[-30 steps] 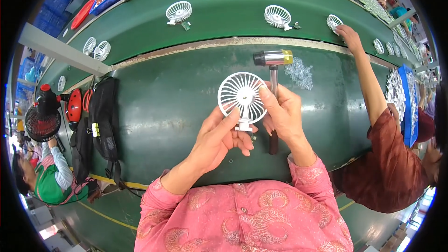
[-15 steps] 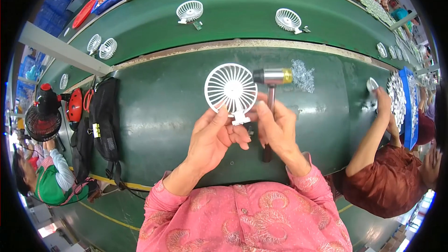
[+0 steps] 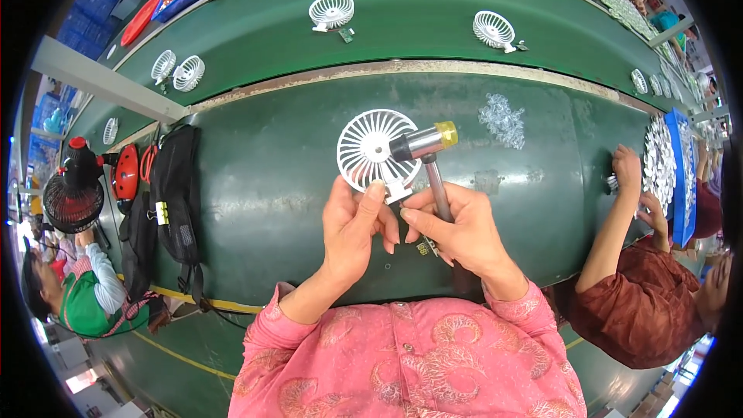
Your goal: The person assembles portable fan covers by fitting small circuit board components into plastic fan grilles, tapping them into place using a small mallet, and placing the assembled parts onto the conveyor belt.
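Observation:
A round white slotted fan cage (image 3: 362, 139) is held by its lower edge in my left hand (image 3: 352, 224), the thumb on top. My right hand (image 3: 464, 228) is closed round the handle of a two-faced mallet (image 3: 422, 143) with one yellow and one black end. The mallet's head leans over the right side of the cage, hiding part of it. My right thumb and fingertips come close to the white neck (image 3: 397, 190) of the cage; whether they touch it I cannot tell. A small green circuit board (image 3: 423, 248) shows under my right fingers.
Clear small plastic pieces (image 3: 503, 120) lie in a pile on the green table (image 3: 263, 186). Beyond it runs a green belt (image 3: 410, 23) with several fan cages. A black bag (image 3: 176, 193) and a small fan (image 3: 73, 197) stand left. A co-worker's arm (image 3: 611, 224) works near a blue tray (image 3: 681, 178).
The mallet has tilted and its head has shifted left over the cage. The circuit board shows more under my right hand. Cages on the belt have moved right.

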`<state>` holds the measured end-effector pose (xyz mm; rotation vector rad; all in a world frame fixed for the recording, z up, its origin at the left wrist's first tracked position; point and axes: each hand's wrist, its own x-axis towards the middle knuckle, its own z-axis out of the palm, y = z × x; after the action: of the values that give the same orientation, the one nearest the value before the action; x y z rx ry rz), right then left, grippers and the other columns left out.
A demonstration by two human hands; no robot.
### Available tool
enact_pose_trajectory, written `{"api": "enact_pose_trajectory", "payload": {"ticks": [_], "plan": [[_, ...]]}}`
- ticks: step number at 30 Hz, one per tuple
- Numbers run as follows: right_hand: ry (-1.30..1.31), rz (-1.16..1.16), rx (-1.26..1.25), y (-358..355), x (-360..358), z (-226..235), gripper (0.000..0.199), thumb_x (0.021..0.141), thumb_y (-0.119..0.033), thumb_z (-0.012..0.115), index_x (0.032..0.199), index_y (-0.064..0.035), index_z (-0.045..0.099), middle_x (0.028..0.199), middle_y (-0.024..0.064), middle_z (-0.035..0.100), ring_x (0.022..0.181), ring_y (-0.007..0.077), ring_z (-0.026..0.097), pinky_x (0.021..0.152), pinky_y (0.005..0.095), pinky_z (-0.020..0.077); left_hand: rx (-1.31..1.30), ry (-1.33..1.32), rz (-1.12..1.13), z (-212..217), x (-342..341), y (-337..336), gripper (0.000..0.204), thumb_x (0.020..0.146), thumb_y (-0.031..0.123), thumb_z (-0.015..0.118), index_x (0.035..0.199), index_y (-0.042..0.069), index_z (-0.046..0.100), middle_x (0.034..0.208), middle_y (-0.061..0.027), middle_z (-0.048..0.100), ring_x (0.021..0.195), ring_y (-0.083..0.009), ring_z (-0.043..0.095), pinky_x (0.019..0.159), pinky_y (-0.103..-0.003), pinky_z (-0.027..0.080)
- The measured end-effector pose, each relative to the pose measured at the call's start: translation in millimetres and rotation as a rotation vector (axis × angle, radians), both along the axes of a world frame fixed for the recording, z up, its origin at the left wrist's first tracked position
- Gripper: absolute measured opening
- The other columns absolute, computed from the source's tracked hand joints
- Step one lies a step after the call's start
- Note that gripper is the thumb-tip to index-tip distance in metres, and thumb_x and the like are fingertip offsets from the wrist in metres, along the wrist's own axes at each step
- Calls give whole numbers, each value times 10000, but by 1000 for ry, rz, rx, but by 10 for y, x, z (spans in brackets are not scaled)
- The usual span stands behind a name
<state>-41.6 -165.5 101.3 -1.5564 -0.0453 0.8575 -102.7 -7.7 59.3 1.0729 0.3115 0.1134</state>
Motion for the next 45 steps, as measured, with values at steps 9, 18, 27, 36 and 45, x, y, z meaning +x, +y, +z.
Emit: {"api": "enact_pose_trajectory", "payload": {"ticks": [9,18,27,36,45], "plan": [[-414,-46,59,-34,-315,-340,208,897,-41,673,1085,47,662,712,37,667,590,57,575,503,243,446,-313,99,-127,112,-15,97,364,998,207,506,1244,-61,485,1146,-236,637,544,-147,587,437,-257,501],[-888,120,-43,-25,-333,-366,333,820,19,639,1152,18,616,887,191,650,731,331,655,585,388,524,-276,46,-145,-47,-102,120,489,873,-70,577,1335,-18,427,1110,-198,664,629,-198,657,483,-309,550],[-1367,109,-161,-89,-265,-346,556,676,39,689,1224,14,596,1029,123,601,709,257,667,548,332,545,117,-20,-151,-6,-122,61,613,954,-65,496,1469,34,179,1198,-191,635,1012,-235,673,754,-337,587],[-1350,129,-123,-104,-248,-384,562,676,9,759,1221,9,621,953,84,604,654,160,623,455,271,473,307,-104,-200,50,-202,13,822,933,-68,468,1529,90,-76,1105,-186,662,877,-215,697,731,-327,586],[-1328,196,-138,-132,-403,-404,598,683,-108,723,1251,-3,572,1034,70,602,732,210,647,514,310,496,241,-29,-113,165,-292,-110,977,901,18,644,1539,94,-92,1208,-194,621,1022,-211,645,883,-336,522]]}}
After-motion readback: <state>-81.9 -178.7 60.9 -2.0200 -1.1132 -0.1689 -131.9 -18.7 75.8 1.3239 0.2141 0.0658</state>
